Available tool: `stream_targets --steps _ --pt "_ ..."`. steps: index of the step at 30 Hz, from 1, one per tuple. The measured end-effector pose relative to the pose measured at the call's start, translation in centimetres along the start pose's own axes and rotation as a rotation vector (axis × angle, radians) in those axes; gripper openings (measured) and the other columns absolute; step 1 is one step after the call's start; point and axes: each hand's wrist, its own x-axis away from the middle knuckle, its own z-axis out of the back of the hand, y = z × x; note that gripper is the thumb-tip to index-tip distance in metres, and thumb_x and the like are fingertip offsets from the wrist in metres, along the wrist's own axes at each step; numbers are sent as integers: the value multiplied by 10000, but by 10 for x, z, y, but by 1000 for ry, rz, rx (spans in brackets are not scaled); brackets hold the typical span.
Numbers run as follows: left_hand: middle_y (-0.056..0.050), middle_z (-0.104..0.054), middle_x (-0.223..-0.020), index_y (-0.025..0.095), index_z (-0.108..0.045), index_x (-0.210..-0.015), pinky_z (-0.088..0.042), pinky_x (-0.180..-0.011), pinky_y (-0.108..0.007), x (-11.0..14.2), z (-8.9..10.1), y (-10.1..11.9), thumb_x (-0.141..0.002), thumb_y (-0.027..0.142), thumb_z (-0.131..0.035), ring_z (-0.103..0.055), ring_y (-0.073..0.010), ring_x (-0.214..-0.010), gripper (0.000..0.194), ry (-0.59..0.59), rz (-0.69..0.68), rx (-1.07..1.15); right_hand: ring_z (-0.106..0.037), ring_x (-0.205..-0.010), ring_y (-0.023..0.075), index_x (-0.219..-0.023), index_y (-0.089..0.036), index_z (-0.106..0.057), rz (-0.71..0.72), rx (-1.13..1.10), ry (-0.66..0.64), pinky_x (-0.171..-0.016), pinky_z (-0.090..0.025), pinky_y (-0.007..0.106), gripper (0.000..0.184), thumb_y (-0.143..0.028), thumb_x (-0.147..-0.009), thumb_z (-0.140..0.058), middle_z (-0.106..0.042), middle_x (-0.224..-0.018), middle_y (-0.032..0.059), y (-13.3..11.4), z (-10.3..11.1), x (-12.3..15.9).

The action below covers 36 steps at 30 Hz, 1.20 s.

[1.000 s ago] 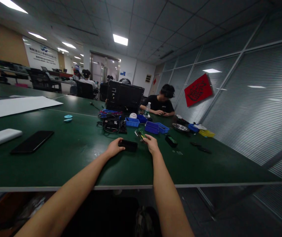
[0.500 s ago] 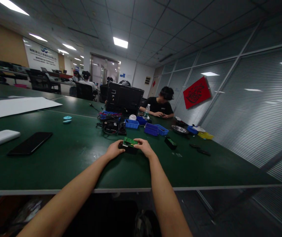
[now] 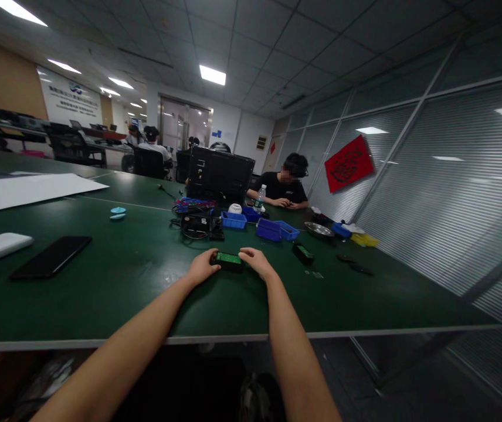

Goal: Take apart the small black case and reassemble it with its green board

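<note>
In the middle of the table's near half stands a small black case [image 3: 229, 267] with an open top. A green circuit board [image 3: 228, 258] lies level inside it, framed by the case's dark walls. My left hand [image 3: 202, 267] is closed round the case's left end, thumb on the near side. At the opposite end, the fingertips and thumb of my right hand [image 3: 256, 261] close on the case beside the board's edge; their exact contact is small and hard to see. To the right sits a second black case with a green board [image 3: 304, 253] in it.
Beyond my hands are a black adapter with cables [image 3: 196, 224], blue trays [image 3: 269, 230], a baseball [image 3: 234, 208] and a monitor [image 3: 221, 174]. A metal dish [image 3: 319, 229] and dark pieces [image 3: 356, 267] lie right; a black slab [image 3: 52, 257] left. A co-worker [image 3: 284, 187] sits across.
The circuit board was tilted up above the case in my right fingers; now it lies flat inside. My left hand stays at the case's left end.
</note>
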Motion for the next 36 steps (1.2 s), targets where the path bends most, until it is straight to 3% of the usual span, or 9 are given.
stream_targets --steps 4,6,12,16,21,25,28,32,36 --pt "-71 -601 -1105 179 -467 -1199 -416 -868 -272 -1 -1 -1 -647 240 -623 -561 -191 -997 577 1 6 1 -565 -829 171 -1013 -158 -604 42 219 -122 -741 -430 280 482 -400 -604 -685 -619 -928 51 -2 -7 2" --pt "-71 -602 -1102 177 -465 -1199 -417 -870 -272 -2 -2 -3 -653 241 -616 -562 -187 -993 570 6 11 9 -563 -812 171 -974 -165 -610 48 319 -109 -719 -427 269 472 -387 -569 -709 -616 -903 38 1 -9 0" --pt "-55 -594 -1112 198 -462 -1193 -413 -883 -272 -3 -4 -8 -683 258 -590 -555 -168 -1007 530 -10 27 38 -571 -893 211 -1043 -172 -574 -218 462 238 -722 -424 277 506 -433 -618 -656 -610 -1002 89 22 10 -9" --pt "-65 -592 -1116 192 -467 -1187 -412 -886 -276 -2 -3 -7 -688 265 -586 -550 -174 -1021 519 -30 22 42 -563 -949 244 -1044 -126 -579 -341 458 338 -751 -417 310 516 -536 -770 -426 -596 -1045 156 31 24 -13" --pt "-71 -598 -1106 186 -482 -1170 -420 -875 -277 -1 -2 -5 -693 266 -579 -556 -175 -1007 493 -20 7 39 -554 -947 255 -1054 -120 -550 -347 532 352 -759 -405 320 443 -448 -777 -441 -579 -1044 164 28 17 -14" --pt "-63 -599 -1109 196 -495 -1154 -416 -884 -272 0 -2 -3 -694 256 -579 -555 -168 -1010 471 -22 19 30 -543 -911 199 -1030 -168 -509 -181 606 371 -764 -400 277 362 -339 -713 -540 -542 -1036 103 22 0 -11" --pt "-64 -603 -1101 191 -504 -1144 -415 -886 -270 0 -1 -2 -695 257 -578 -558 -168 -1007 460 -26 19 17 -529 -936 191 -1105 -203 -453 -117 668 309 -772 -399 283 451 -278 -677 -576 -489 -1099 84 17 -10 -8" --pt "-59 -612 -1086 190 -514 -1135 -421 -877 -265 1 -1 -1 -696 262 -576 -565 -170 -997 449 -21 17 18 -489 -1035 246 -1245 -180 -349 -153 718 268 -812 -389 334 649 -348 -671 -600 -468 -1157 134 13 -13 -6" --pt "-60 -618 -1076 186 -522 -1124 -424 -869 -258 0 -1 -2 -696 261 -575 -568 -172 -995 438 -17 12 13 -521 -976 261 -1133 -137 -458 -217 758 231 -779 -405 343 492 -381 -716 -553 -534 -1066 150 9 -10 -5"
